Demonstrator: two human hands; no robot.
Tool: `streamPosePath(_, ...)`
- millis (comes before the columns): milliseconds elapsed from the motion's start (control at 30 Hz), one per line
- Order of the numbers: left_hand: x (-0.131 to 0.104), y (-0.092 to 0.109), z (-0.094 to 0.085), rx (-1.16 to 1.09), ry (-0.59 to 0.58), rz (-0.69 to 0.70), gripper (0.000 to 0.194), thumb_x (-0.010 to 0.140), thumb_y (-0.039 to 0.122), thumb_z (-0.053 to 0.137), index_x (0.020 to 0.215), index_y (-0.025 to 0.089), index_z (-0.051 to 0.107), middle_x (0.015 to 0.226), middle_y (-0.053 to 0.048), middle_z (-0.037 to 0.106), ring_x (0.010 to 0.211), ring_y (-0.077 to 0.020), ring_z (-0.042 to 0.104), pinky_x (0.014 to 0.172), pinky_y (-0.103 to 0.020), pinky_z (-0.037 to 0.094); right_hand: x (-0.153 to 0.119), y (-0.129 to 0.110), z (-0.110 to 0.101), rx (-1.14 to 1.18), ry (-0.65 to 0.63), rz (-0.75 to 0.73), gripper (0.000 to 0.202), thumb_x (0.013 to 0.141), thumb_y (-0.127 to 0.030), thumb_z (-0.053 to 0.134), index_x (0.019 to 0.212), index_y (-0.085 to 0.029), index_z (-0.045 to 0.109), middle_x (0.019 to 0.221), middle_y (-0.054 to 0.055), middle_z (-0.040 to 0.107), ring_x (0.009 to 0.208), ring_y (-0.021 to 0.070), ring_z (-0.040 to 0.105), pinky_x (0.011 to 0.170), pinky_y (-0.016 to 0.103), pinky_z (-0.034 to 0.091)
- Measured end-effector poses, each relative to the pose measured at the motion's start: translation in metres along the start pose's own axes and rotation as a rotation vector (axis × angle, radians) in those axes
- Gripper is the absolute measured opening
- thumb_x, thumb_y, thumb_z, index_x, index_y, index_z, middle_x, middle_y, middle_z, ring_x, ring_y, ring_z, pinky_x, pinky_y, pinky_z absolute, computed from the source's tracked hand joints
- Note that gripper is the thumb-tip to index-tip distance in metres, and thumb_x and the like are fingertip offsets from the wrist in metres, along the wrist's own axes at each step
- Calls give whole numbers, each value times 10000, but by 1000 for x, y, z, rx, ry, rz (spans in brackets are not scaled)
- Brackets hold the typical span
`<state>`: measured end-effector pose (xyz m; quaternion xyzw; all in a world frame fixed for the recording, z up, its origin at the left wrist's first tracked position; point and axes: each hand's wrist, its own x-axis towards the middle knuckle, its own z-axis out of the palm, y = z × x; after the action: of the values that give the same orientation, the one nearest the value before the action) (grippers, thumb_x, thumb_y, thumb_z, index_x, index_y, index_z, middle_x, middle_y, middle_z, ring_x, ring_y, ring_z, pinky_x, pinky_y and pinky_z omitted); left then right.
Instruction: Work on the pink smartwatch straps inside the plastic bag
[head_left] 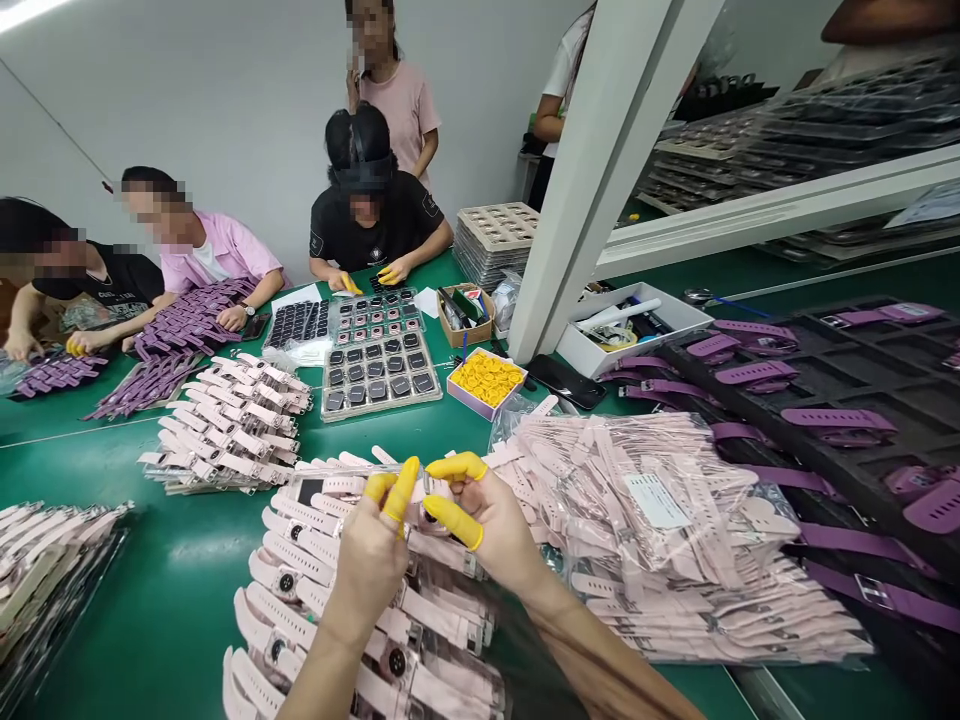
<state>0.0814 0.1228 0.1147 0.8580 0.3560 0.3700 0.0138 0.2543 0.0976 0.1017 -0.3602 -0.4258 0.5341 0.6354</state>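
Yellow finger covers sit on the fingertips of both my hands. Between them, a small watch with a pink strap (436, 488) is pinched, mostly covered by the fingers. My left hand (381, 530) holds its left side, with the fingers closed. From the right, my right hand (480, 510) grips the other side between thumb and fingers. Beneath both hands lies a tray of pink-strapped watches (300, 545), several with round dark sensors facing up. Just right of my right hand is a plastic bag of pink straps (600, 470) with a white label.
Ahead stand a box of yellow finger covers (489, 382), a tray of dark square pieces (381, 375), a black phone (566, 382) and a white bin (637, 325). A white post (592, 180) rises behind. Purple straps (836, 425) lie right. People sit across the green table (187, 540).
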Motion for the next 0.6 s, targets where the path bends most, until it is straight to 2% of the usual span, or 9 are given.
streamPosePath(67,2,2,0,-11,8,4,736,924,-4,413,1599,289,410,1142,-92,661,983,-184,700,845,-268,607,-1,-1,0,22,-19,5,332,849,-448,834,1077,-260,685,924,9,668,787,168,651,711,300,604)
streamPosePath(167,3,4,1,-19,57,-13,734,910,-11,426,1578,291,443,1124,-80,645,953,-171,688,832,-251,596,0,-4,1,54,-39,12,347,810,-396,879,1069,-267,686,934,-7,665,828,159,660,763,288,600)
streamPosePath(233,4,6,1,-6,71,-8,734,908,-11,424,1578,290,445,1094,-73,642,901,-162,681,797,-239,592,1,-6,2,75,-32,32,361,786,-366,901,1057,-272,681,923,-18,651,823,151,650,729,263,595)
streamPosePath(333,4,10,4,38,49,-7,736,918,1,425,1601,274,411,1086,-81,654,877,-169,684,770,-238,597,0,-6,4,78,-16,40,359,778,-356,906,1039,-267,677,856,-31,620,752,143,615,663,247,580)
streamPosePath(433,3,12,6,54,31,-1,738,940,9,423,1627,272,363,1135,-98,668,945,-183,701,806,-245,605,0,-6,7,53,7,14,363,774,-382,906,1018,-252,670,809,-41,599,655,125,571,637,253,570)
streamPosePath(600,3,11,8,24,88,-13,720,977,43,433,1648,281,320,1165,-107,680,947,-184,706,819,-243,606,0,-9,8,4,-19,81,339,827,-426,854,1029,-239,656,897,-2,681,762,163,654,669,265,578)
